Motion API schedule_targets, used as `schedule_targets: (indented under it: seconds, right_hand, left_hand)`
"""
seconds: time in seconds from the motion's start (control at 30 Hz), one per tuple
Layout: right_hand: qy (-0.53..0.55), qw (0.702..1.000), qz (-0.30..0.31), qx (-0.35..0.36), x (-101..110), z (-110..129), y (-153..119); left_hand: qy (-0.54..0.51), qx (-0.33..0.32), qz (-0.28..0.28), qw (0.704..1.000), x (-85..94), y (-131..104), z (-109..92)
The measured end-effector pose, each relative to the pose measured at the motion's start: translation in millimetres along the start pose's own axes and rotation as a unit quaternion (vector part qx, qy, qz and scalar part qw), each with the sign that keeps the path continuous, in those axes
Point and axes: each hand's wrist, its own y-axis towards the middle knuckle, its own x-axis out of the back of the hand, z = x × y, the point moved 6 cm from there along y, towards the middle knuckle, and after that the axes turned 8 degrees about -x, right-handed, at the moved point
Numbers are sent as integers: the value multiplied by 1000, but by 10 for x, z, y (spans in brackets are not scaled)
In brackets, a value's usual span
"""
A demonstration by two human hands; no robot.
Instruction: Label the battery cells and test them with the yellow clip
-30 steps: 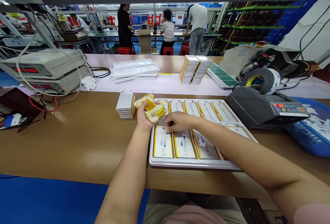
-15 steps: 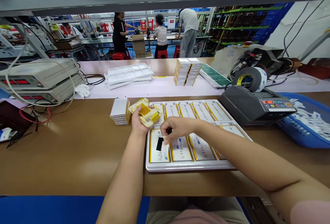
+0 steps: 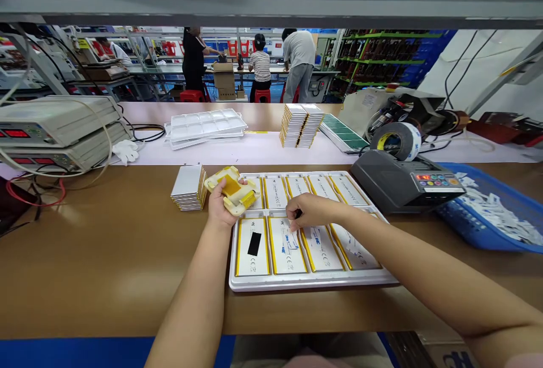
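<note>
— Brown workbench [image 3: 127,277]: what fills it?

— White tray [image 3: 314,285] in the middle, bearing rows of flat packs. Take that as the dial: blue basket [image 3: 457,233] at three o'clock, tape dispenser [image 3: 399,178] at two, stack of packs [image 3: 186,184] at ten.

— And the hands?

— Left hand [image 3: 221,205], at ten by the tray's corner, is wrapped round a yellow-and-cream holder [image 3: 232,186], thumb on top. Right hand [image 3: 313,212] is over the front row, fingers bent, tips drawn together at the top of a white strip [image 3: 292,241]. Whether they pinch it, I cannot tell.

— Lying where?

— On the second pack [image 3: 285,259] from the left, at seven o'clock. Its neighbour [image 3: 250,263], at eight, wears a bare black patch [image 3: 254,243].

— Which step, then?

— Peeling backing, I'd judge: the pack at eight done, the one at seven under work. The next move calls for a firm pinch and a slow, low pull, so any patch beneath keeps its place.
</note>
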Motion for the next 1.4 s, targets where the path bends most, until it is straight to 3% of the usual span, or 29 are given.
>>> schedule_targets:
  seconds: [0.2,0.33,0.47,0.57,0.77,0.97,1.07,1.17,1.3,1.4]
  right_hand:
    - [59,998,8,3,-52,104,-63]
    - [133,986,85,50,65,4,-178]
    - [53,998,24,-36,245,-402,-253]
    - [19,998,-20,-65,246,-538,-305]
    - [35,998,-5,-48,148,-513,-368]
    - [54,997,-36,-32,120,-367,-376]
    - [104,994,17,15,146,-358,-444]
    - [140,987,74,14,245,-573,-585]
    - [32,994,-5,-109,400,-1016,-785]
    - [-2,990,-40,-132,379,-1104,-908]
  left_hand:
    - [20,3,-17,1000,21,20,1]
    - [30,-6,-21,999,16,22,-9]
    - [30,-14,-2,999,-22,22,-14]
    - [39,-14,-19,999,-1,29,-15]
    - [46,-18,-8,999,6,51,-34]
    - [53,-12,-11,998,-16,42,-51]
    - [59,-23,-15,998,-36,38,-63]
    - [62,-30,-5,998,-66,45,-65]
    - [67,-36,-7,997,-69,67,-70]
    - [72,-38,-17,996,-59,74,-73]
